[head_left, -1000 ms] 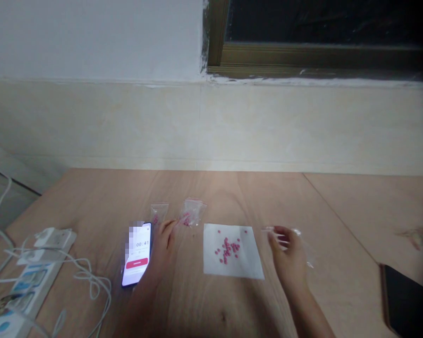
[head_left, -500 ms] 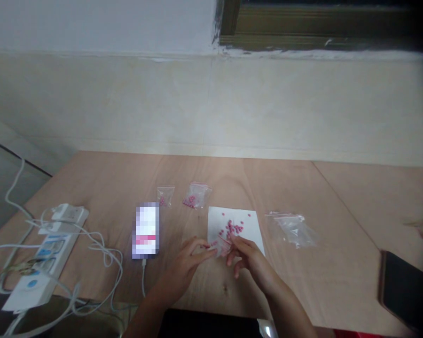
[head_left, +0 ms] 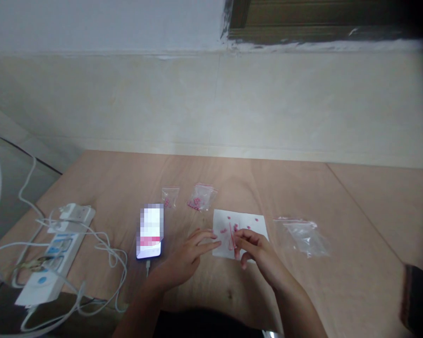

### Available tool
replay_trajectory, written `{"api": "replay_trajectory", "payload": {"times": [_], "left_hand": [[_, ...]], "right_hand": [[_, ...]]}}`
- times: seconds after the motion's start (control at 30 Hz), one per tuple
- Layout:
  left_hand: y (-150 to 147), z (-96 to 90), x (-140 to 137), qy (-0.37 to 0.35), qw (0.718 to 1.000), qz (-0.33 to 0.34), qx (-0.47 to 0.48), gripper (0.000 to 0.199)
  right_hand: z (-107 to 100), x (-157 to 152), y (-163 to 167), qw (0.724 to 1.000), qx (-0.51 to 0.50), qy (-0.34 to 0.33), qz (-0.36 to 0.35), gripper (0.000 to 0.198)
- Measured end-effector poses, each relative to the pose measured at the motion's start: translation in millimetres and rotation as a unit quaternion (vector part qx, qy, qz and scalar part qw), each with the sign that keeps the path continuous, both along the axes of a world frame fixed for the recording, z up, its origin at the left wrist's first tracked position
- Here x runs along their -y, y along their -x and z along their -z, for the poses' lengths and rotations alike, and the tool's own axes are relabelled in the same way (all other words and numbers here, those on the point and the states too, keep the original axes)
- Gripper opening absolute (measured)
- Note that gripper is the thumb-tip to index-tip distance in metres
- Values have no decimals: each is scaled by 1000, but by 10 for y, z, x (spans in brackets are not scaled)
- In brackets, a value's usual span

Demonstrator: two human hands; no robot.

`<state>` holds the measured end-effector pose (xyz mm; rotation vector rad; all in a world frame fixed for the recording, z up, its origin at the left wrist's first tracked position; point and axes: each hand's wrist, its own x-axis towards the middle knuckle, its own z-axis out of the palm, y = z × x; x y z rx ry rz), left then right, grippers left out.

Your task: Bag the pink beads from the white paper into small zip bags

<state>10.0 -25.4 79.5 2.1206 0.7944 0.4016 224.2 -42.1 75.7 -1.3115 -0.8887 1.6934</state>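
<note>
Power strip (head_left: 52,263), white, at the table's left edge, with white cables (head_left: 102,253) looped over and around it.

Phone (head_left: 150,231), screen lit, lying flat just left of the left hand; a cable leaves its near end.

Small clear bag (head_left: 170,196), a few pink beads inside, beyond the phone. Second clear bag (head_left: 201,196), more pink beads, just right of the first.

Left hand (head_left: 186,256), palm down over the table, fingers stretched toward the left edge of the white paper; the fingertips appear to pinch a small clear bag (head_left: 229,239) with a pink strip, though the view is too blurred to be sure.

White paper (head_left: 259,225), flat at the table's centre, with loose pink beads (head_left: 232,225) scattered on its far half.

Right hand (head_left: 255,249), fingers curled narrowly over the near part of the paper, thumb and forefinger closed at the same small bag.

Empty clear bags (head_left: 305,234), a loose heap right of the paper, apart from both hands.

Wooden table (head_left: 356,220) bears everything.
</note>
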Motion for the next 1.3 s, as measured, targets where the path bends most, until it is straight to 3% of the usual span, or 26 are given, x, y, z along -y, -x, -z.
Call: {"api": "replay_trajectory", "payload": {"times": [0.1, 0.23, 0.4, 0.57, 0.77, 0.9, 1.3], "left_hand": [[-14, -95, -19, 23, 999, -36, 23, 69], [-68, -284, -32, 52, 994, -83, 55, 50], [-159, -300, -17, 146, 985, -80, 47, 12], [-220, -151, -9, 201, 973, -116, 4, 25], [-218, -178, -78, 207, 975, -82, -5, 26], [-232, -175, -107, 188, 980, -66, -3, 25], [-249, -17, 36, 145, 986, -84, -9, 16]], "right_hand": [[-26, -12, 46, 999, 15, -27, -15, 30], [-75, 12, 139, 998, 36, -38, -25, 32], [-81, 93, 256, 996, 62, -45, -53, 30], [-31, 172, 329, 993, 67, -47, -83, 24], [-98, 148, 365, 992, 74, -70, -74, 15], [-149, 148, 378, 992, 78, -87, -54, 12], [-88, 291, 480, 972, 222, -81, 16, 16]]}}
